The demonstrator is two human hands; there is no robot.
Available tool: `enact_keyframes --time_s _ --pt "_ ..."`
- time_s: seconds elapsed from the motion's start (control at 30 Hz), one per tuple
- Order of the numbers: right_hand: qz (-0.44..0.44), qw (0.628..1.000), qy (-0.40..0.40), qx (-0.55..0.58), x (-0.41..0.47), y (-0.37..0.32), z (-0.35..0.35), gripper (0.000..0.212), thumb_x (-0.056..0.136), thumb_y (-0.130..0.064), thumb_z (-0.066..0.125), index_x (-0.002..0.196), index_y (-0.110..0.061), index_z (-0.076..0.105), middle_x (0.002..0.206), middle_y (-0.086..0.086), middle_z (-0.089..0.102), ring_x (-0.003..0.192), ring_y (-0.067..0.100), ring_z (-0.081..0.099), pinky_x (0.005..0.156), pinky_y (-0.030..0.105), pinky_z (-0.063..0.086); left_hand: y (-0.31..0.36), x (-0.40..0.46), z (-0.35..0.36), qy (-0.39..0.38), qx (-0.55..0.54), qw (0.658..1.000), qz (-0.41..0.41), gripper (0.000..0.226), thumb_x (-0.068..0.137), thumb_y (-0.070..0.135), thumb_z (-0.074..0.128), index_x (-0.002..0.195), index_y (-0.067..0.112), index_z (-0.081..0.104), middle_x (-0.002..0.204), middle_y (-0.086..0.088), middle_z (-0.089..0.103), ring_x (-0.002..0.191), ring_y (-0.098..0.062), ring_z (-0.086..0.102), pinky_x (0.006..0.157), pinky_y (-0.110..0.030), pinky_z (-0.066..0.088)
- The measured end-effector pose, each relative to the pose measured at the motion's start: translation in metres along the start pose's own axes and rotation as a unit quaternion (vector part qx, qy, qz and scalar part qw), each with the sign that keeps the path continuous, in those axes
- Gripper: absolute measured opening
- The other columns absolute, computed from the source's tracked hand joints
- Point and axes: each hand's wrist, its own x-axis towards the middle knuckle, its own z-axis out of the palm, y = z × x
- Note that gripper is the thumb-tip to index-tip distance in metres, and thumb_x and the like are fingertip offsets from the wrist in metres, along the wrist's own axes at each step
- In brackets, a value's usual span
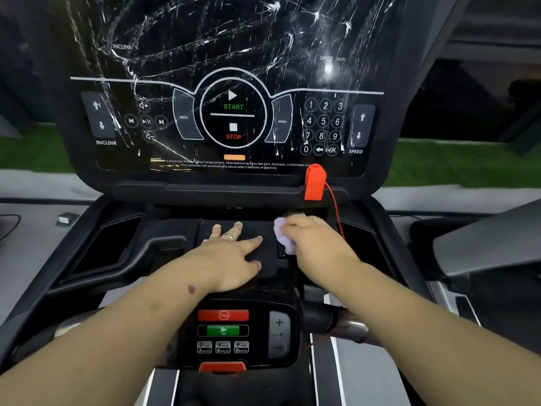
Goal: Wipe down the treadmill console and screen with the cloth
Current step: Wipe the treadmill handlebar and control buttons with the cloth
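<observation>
The lilac cloth (283, 236) is grasped by the right hand (314, 244) on the console (181, 230), beside the flat, released left hand (234, 256).

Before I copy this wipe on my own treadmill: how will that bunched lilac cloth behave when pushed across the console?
The bunched lilac cloth looks soft and floppy, crumpled under the right hand, so it probably deforms rather than slides as one piece. It seems light for its size. On the smooth black console deck it should glide easily.

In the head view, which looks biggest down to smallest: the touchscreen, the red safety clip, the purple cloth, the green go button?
1. touchscreen, by far
2. red safety clip
3. and 4. purple cloth and green go button look alike; the right hand hides part of the cloth.
</observation>
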Motion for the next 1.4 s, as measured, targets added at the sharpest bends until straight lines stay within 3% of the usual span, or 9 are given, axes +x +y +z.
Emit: enact_keyframes --time_s 0.13,0.23,0.33,0.47,0.7,0.9,1.1,1.27,1.4 --pt "0.053 0.997 0.005 -0.049 -0.014 0.025 0.000 0.021 0.085 -0.007 0.053 0.093 -0.025 0.059 0.109 -0.005 0.048 0.100 0.025 0.055 0.085 0.031 0.045 -0.001 -0.001 0.001 -0.003 -0.011 1.000 -0.001 0.063 0.100 0.056 0.042 0.154 0.058 0.010 0.168 0.011 -0.016 0.154 -0.032 -0.018 0.125 -0.052 0.009" --pt "0.042 0.997 0.036 -0.048 0.001 -0.001 0.009 0.022 0.087 -0.005 0.055 0.085 -0.026 0.049 0.112 -0.005 0.049 0.101 0.026 0.050 0.080 0.024 0.034 0.001 -0.001 0.000 -0.003 -0.006 1.000 0.000 0.064 0.100 0.055 0.042 0.155 0.057 0.011 0.168 0.010 -0.015 0.154 -0.032 -0.018 0.126 -0.052 0.008" --pt "0.020 0.999 0.018 -0.042 0.006 -0.004 0.010 0.020 0.088 -0.003 0.052 0.092 -0.022 0.059 0.121 -0.007 0.052 0.104 0.025 0.046 0.081 0.024 0.032 0.001 -0.002 -0.001 -0.003 -0.005 1.000 0.002 0.064 0.100 0.053 0.043 0.155 0.055 0.011 0.169 0.009 -0.015 0.154 -0.032 -0.018 0.126 -0.051 0.007" --pt "0.038 0.997 0.014 -0.059 -0.012 0.030 0.006 0.016 0.072 -0.017 0.039 0.077 -0.029 0.047 0.092 -0.016 0.037 0.100 0.028 0.058 0.077 0.025 0.024 0.001 -0.003 -0.002 -0.005 -0.013 1.000 0.001 0.063 0.101 0.052 0.043 0.155 0.055 0.012 0.168 0.010 -0.016 0.154 -0.032 -0.019 0.126 -0.051 0.007" --pt "0.039 0.998 0.039 -0.042 0.010 -0.013 0.016 0.033 0.095 -0.010 0.045 0.124 -0.020 0.058 0.131 -0.002 0.050 0.114 0.034 0.042 0.103 0.039 0.042 0.001 -0.003 -0.001 -0.001 -0.006 1.000 0.001 0.063 0.100 0.050 0.043 0.155 0.055 0.012 0.169 0.009 -0.014 0.154 -0.031 -0.018 0.126 -0.050 0.007" --pt "0.097 0.993 0.026 -0.069 -0.011 0.026 0.014 0.057 0.071 -0.022 0.013 0.102 -0.025 0.061 0.118 0.000 0.054 0.102 0.034 0.055 0.082 0.029 0.031 -0.001 0.001 0.002 0.000 -0.020 1.000 -0.005 0.064 0.099 0.051 0.044 0.154 0.058 0.013 0.168 0.012 -0.015 0.154 -0.033 -0.018 0.125 -0.053 0.010" --pt "0.029 0.999 0.021 -0.015 0.007 -0.019 0.008 0.033 0.094 -0.005 0.045 0.118 -0.024 0.057 0.134 -0.009 0.048 0.115 0.030 0.041 0.100 0.035 0.042 -0.001 -0.001 -0.001 0.000 -0.010 1.000 0.001 0.065 0.099 0.048 0.044 0.155 0.056 0.012 0.169 0.010 -0.014 0.154 -0.031 -0.018 0.126 -0.050 0.008" --pt "0.098 0.992 -0.003 -0.080 -0.004 -0.022 0.003 0.046 0.088 -0.004 0.048 0.130 -0.022 0.048 0.138 -0.003 0.038 0.098 0.026 0.033 0.080 0.036 0.039 -0.002 0.001 0.001 -0.005 -0.016 1.000 -0.005 0.066 0.098 0.050 0.045 0.154 0.059 0.012 0.168 0.012 -0.014 0.154 -0.033 -0.017 0.125 -0.053 0.011" --pt "0.107 0.984 -0.019 -0.142 0.003 -0.035 0.005 0.055 0.089 -0.008 0.053 0.141 -0.016 0.037 0.138 0.003 0.036 0.114 0.031 0.040 0.079 0.034 0.037 0.000 -0.001 -0.001 -0.001 -0.015 1.000 0.000 0.066 0.098 0.048 0.045 0.155 0.057 0.013 0.169 0.010 -0.013 0.154 -0.032 -0.018 0.126 -0.051 0.009"
